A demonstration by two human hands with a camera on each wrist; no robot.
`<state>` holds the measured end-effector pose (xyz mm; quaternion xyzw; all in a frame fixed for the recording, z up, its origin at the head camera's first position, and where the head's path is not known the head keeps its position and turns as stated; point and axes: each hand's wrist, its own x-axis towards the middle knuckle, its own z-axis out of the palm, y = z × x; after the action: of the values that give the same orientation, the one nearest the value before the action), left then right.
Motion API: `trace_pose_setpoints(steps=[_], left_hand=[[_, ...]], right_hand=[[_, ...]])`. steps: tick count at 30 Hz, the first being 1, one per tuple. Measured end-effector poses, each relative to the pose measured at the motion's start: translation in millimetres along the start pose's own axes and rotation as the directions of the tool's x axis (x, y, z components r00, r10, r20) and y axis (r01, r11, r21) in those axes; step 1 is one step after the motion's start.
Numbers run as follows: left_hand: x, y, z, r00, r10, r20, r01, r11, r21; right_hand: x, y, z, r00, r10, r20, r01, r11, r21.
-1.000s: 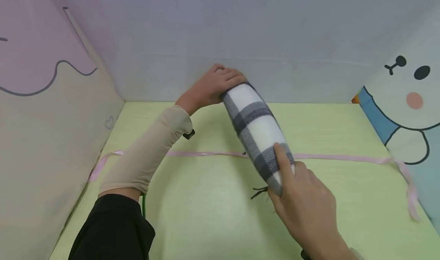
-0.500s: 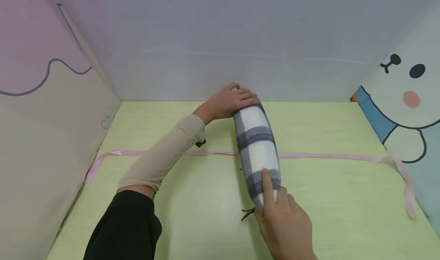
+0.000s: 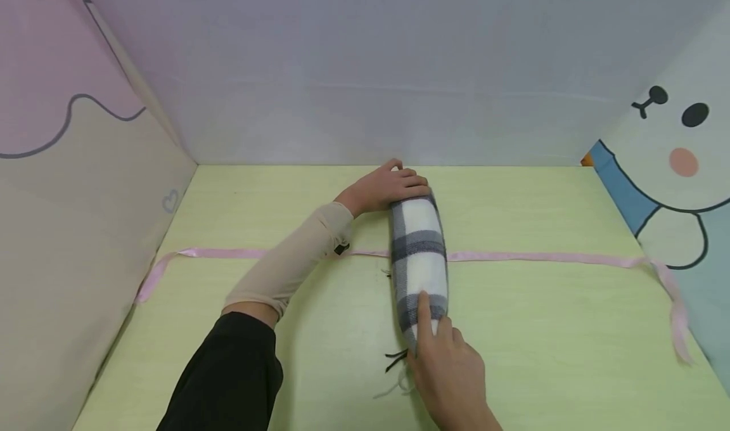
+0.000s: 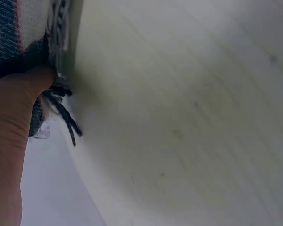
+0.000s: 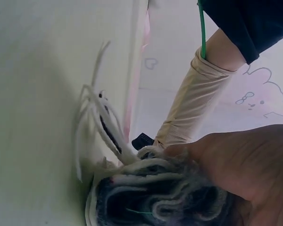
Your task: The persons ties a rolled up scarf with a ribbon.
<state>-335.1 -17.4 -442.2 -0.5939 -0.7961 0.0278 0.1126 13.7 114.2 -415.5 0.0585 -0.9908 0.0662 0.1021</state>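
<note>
Pale green table [image 3: 547, 329], checked cloth bundle [image 3: 421, 266] across its middle: loosening hazard.
The bundle lies lengthwise away from the person, on or just above the surface; full contact cannot be confirmed. The right hand [image 3: 450, 371] grips the near end, index finger along the top; the left hand [image 3: 390, 188] grips the far end. Early or uneven release would probably let the layers spring open. Sliding the bundle could drag the pink ribbon [image 3: 542, 257] that it crosses; loose fringe strands [image 3: 396, 359] at the near end could be trapped underneath.
</note>
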Motion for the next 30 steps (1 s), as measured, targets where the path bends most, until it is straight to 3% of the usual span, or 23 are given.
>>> trace_pose_setpoints(steps=[9, 14, 20, 25, 28, 30], left_hand=[[-2.6, 5.3, 7.3, 1.0, -0.008, -0.003, 0.008, 1.0, 0.004], [-3.2, 10.6, 1.8, 0.993, -0.092, 0.071, 0.09, 0.996, 0.02], [-12.2, 33.5, -13.8, 0.951, -0.254, 0.175, 0.258, 0.966, 0.003], [-24.6, 65.4, -25.0, 0.917, -0.36, 0.17, 0.366, 0.931, -0.003], [-33.2, 87.3, -30.2, 0.888, -0.433, 0.152, 0.448, 0.89, -0.082], [-38.3, 101.6, -31.5, 0.864, -0.487, 0.127, 0.503, 0.846, -0.176]], right_hand=[[-1.3, -1.8, 6.1, 0.991, 0.052, 0.122, -0.058, 0.997, 0.045], [-1.7, -2.9, 6.9, 0.981, 0.104, 0.163, -0.114, 0.992, 0.049], [0.5, 2.0, -2.4, 0.933, 0.146, 0.33, -0.176, 0.982, 0.063], [4.4, 15.9, -10.4, 0.886, 0.092, 0.455, -0.159, 0.981, 0.112], [8.4, 28.3, -15.4, 0.844, 0.037, 0.535, -0.16, 0.97, 0.186], [11.2, 38.4, -20.2, 0.813, -0.007, 0.582, -0.174, 0.951, 0.255]])
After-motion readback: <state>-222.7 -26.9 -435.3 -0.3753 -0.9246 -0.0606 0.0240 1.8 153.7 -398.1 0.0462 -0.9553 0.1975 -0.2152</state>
